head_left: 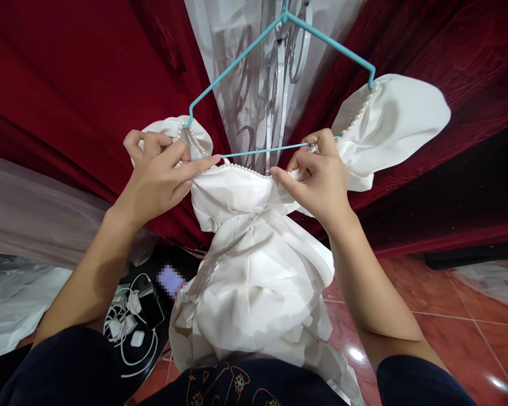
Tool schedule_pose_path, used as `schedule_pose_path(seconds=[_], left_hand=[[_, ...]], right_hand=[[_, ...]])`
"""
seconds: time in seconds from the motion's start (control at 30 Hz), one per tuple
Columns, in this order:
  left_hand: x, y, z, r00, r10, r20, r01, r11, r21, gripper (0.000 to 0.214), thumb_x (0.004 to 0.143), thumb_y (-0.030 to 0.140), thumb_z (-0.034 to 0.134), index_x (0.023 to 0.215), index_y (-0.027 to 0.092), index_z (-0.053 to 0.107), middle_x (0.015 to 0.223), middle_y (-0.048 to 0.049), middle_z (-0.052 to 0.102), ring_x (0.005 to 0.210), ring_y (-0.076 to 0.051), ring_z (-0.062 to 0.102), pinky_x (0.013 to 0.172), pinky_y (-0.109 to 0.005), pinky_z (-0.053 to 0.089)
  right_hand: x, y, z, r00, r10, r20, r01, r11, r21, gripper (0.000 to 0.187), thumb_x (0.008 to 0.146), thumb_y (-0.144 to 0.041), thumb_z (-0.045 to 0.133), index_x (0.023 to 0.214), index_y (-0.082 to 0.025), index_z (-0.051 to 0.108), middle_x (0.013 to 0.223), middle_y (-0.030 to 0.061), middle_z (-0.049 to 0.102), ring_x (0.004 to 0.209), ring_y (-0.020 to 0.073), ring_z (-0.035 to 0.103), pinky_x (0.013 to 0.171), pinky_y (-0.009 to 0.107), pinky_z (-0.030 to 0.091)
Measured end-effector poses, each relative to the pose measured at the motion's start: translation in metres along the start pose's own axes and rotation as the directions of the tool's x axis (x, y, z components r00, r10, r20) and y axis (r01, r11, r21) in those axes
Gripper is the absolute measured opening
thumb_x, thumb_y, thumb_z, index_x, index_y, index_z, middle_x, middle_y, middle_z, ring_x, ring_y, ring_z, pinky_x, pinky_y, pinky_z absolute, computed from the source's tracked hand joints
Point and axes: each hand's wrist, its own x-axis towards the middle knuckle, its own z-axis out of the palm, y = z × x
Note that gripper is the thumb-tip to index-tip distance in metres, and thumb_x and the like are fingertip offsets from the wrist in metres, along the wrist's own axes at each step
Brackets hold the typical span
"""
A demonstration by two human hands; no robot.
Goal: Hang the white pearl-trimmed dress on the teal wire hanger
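A white satin dress (254,270) with a pearl-trimmed neckline and puffed sleeves hangs on a teal wire hanger (254,48) in front of me. My left hand (161,172) pinches the neckline beside the left sleeve, where the hanger's end sits. My right hand (317,175) grips the neckline and the hanger's lower bar near the right puffed sleeve (393,121). The skirt falls toward my lap.
Red curtains (68,84) and a sheer grey patterned curtain (262,84) hang behind the dress. White chargers and cables (129,327) lie on the floor at lower left. Red glossy floor tiles (449,338) spread to the right. Clear plastic sheeting (12,299) lies at far left.
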Motion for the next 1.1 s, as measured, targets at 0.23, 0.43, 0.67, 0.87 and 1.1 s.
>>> schedule_pose_path(seconds=[0.23, 0.43, 0.67, 0.87, 1.1], left_hand=[[0.006, 0.024, 0.009, 1.000, -0.018, -0.002, 0.018, 0.999, 0.044, 0.054, 0.112, 0.062, 0.046, 0.123, 0.016, 0.074, 0.093, -0.0107, 0.063, 0.122, -0.038, 0.055, 0.120, -0.076, 0.016], [0.015, 0.011, 0.004, 0.993, 0.115, 0.005, -0.115, 0.991, 0.069, 0.035, 0.101, 0.052, 0.067, 0.118, 0.023, 0.079, 0.083, -0.0062, 0.062, 0.118, -0.041, 0.058, 0.119, -0.075, 0.016], [0.010, -0.026, -0.029, 0.984, -0.116, -0.132, 0.127, 0.989, 0.078, 0.024, 0.082, 0.027, 0.088, 0.073, 0.018, 0.068, 0.085, -0.0031, 0.071, 0.127, -0.036, 0.053, 0.127, -0.072, 0.002], [0.002, -0.056, -0.064, 0.963, -0.193, -0.190, 0.188, 0.981, -0.044, 0.030, 0.078, 0.028, 0.098, 0.071, 0.028, 0.068, 0.096, -0.0002, 0.078, 0.151, -0.033, 0.038, 0.139, -0.056, -0.004], [-0.043, -0.089, -0.037, 0.963, -0.212, -0.169, 0.217, 0.976, 0.014, 0.020, 0.076, 0.020, 0.098, 0.079, 0.022, 0.078, 0.090, -0.0020, 0.071, 0.106, -0.026, 0.062, 0.123, -0.049, 0.041]], right_hand=[[0.001, 0.005, 0.001, 1.000, -0.017, -0.010, 0.017, 0.997, -0.074, 0.052, 0.094, -0.068, 0.069, 0.075, -0.021, 0.058, 0.123, 0.0135, 0.064, 0.114, 0.0314, 0.067, 0.080, 0.040, 0.057], [0.000, 0.007, 0.003, 1.000, -0.020, -0.021, 0.019, 1.000, -0.025, 0.055, 0.092, -0.071, 0.070, 0.073, -0.021, 0.057, 0.121, 0.0130, 0.063, 0.111, 0.0303, 0.068, 0.079, 0.040, 0.057], [0.001, 0.004, 0.007, 0.997, -0.075, -0.026, 0.076, 0.995, 0.069, 0.055, 0.093, -0.073, 0.070, 0.078, -0.020, 0.062, 0.119, 0.0122, 0.063, 0.103, 0.0272, 0.068, 0.081, 0.040, 0.059], [0.002, 0.005, 0.002, 0.998, -0.060, -0.022, 0.062, 0.993, 0.101, 0.054, 0.094, -0.071, 0.071, 0.080, -0.019, 0.066, 0.119, 0.0113, 0.064, 0.088, 0.0208, 0.067, 0.079, 0.039, 0.060], [-0.003, 0.006, 0.002, 0.998, -0.063, -0.004, 0.064, 0.995, 0.072, 0.051, 0.093, -0.069, 0.072, 0.080, -0.021, 0.065, 0.123, 0.0130, 0.063, 0.107, 0.0295, 0.068, 0.083, 0.042, 0.060]])
